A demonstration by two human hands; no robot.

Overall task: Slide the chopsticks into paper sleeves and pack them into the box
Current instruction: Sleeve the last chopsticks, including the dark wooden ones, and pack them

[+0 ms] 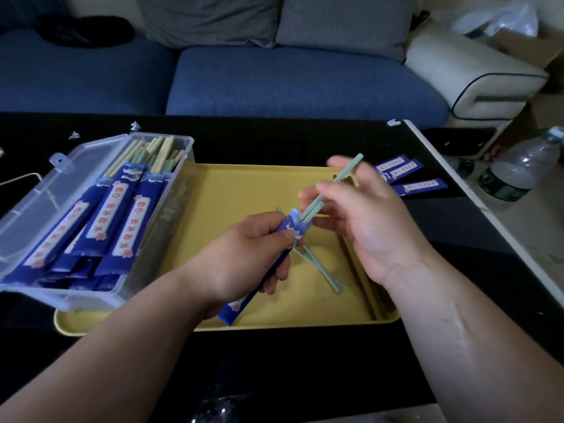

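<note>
over the yellow tray (250, 190), left hand (244, 261) grips a paper sleeve (292, 228); right hand (369, 221) pinches green chopsticks (345, 173), tips inside it.

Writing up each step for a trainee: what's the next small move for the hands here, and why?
Probably the right hand should push the green chopsticks further down into the blue sleeve while the left hand steadies it. Only their tips sit in the sleeve's mouth, and most of their length is exposed.
</note>
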